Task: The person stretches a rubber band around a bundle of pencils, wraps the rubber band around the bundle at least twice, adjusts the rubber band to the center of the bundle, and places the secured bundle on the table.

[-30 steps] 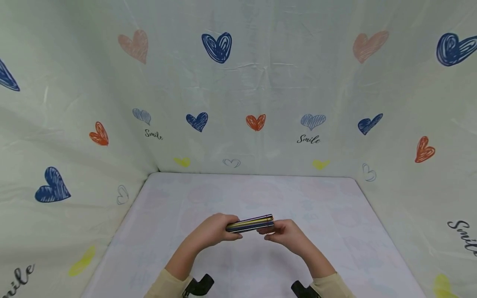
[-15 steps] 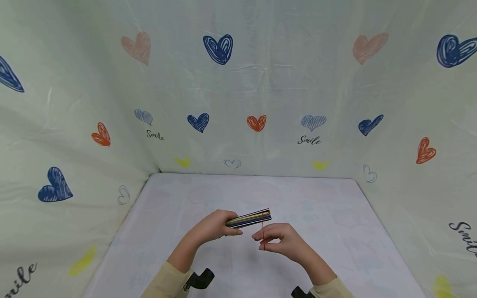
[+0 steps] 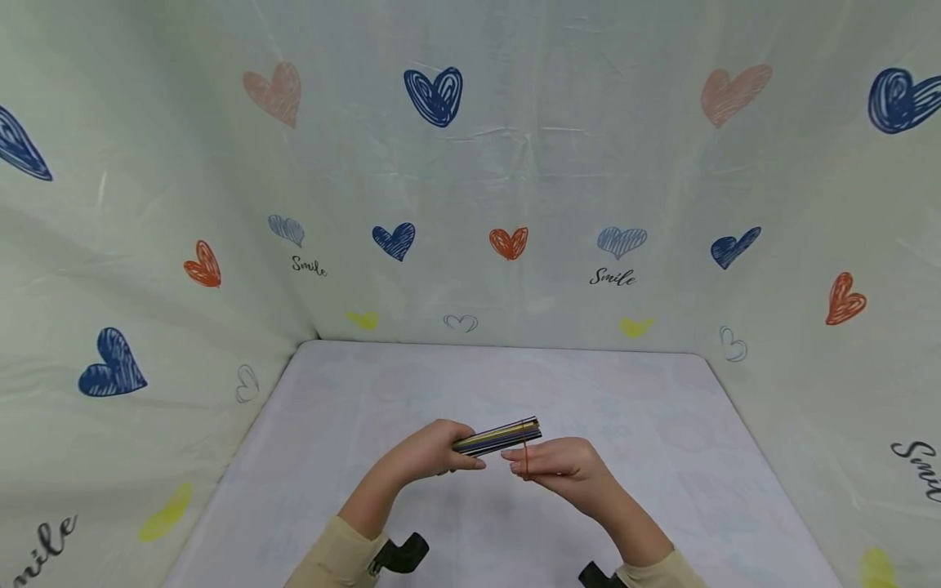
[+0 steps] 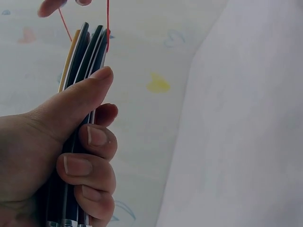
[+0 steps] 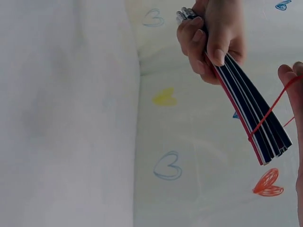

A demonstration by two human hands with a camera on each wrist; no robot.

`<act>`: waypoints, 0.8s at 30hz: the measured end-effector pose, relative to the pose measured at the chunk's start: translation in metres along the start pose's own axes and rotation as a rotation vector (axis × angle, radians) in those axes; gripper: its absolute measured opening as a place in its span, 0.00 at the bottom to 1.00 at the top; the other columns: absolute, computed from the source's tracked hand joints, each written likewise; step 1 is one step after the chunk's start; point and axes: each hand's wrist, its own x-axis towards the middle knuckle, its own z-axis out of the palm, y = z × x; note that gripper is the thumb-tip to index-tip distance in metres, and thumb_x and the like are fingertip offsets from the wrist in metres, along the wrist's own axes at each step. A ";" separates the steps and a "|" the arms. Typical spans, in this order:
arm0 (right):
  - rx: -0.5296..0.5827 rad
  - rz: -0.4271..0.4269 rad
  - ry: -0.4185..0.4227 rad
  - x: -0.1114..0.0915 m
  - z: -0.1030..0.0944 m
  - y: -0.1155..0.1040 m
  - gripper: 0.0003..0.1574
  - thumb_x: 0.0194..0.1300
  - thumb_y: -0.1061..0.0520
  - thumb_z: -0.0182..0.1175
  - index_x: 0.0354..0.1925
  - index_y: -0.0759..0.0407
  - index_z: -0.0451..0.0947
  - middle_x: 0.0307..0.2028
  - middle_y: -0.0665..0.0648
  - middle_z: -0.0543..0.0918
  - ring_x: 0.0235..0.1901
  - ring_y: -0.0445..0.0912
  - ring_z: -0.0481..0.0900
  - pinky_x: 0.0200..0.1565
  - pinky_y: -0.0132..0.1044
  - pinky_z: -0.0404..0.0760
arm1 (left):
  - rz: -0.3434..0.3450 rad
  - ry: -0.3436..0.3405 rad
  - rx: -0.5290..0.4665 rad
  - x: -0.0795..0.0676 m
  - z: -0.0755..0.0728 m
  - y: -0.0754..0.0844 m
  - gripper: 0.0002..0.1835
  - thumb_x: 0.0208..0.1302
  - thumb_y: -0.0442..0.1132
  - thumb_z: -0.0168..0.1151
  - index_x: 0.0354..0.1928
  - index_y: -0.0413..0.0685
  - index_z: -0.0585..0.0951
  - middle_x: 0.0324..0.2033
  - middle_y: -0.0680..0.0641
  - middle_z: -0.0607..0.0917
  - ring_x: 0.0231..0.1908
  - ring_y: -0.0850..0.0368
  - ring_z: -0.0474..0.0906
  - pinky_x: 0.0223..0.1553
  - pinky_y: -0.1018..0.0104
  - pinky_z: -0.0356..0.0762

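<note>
A bundle of slim, dark striped pencils point(image 3: 494, 438), with yellow and red ones among them, is gripped in my left hand point(image 3: 434, 451), thumb point(image 4: 90, 92) along one side and fingers curled round the other. Silver ends stick out past the grip in the right wrist view. A thin red rubber band point(image 5: 269, 113) loops over the bundle's free end and stretches down to my right hand point(image 3: 569, 467), whose fingers hold it close below that end. In the right wrist view only part of the right hand shows at the edge.
Both hands are above a white table point(image 3: 353, 376). A pale curtain point(image 3: 559, 171) printed with hearts and "Smile" hangs behind it and along both sides. Dark wrist mounts point(image 3: 403, 554) sit at both cuffs.
My right hand first drew the red band down from the bundle's end, then rose slightly, its fingers coming together within the loop. The bundle dipped a little; my left hand kept its grip.
</note>
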 end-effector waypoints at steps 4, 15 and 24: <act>0.060 0.040 0.090 -0.001 0.004 0.000 0.35 0.44 0.89 0.60 0.48 0.65 0.84 0.47 0.57 0.84 0.32 0.51 0.86 0.26 0.34 0.82 | -0.005 0.013 -0.002 0.001 0.001 0.001 0.11 0.59 0.46 0.71 0.31 0.48 0.81 0.18 0.55 0.75 0.19 0.62 0.69 0.21 0.67 0.69; -0.144 -0.149 0.266 0.018 0.019 -0.023 0.30 0.56 0.55 0.69 0.55 0.68 0.79 0.51 0.65 0.81 0.28 0.48 0.80 0.33 0.30 0.79 | -0.022 0.036 -0.089 0.001 0.001 -0.001 0.12 0.60 0.45 0.71 0.34 0.46 0.80 0.18 0.53 0.75 0.18 0.61 0.69 0.20 0.68 0.68; -0.460 -0.002 0.427 0.001 0.036 -0.020 0.46 0.62 0.33 0.54 0.62 0.68 0.72 0.61 0.64 0.74 0.44 0.48 0.70 0.51 0.34 0.62 | -0.023 0.078 -0.122 0.001 0.002 0.000 0.12 0.60 0.47 0.70 0.33 0.47 0.80 0.17 0.52 0.74 0.18 0.60 0.68 0.21 0.66 0.67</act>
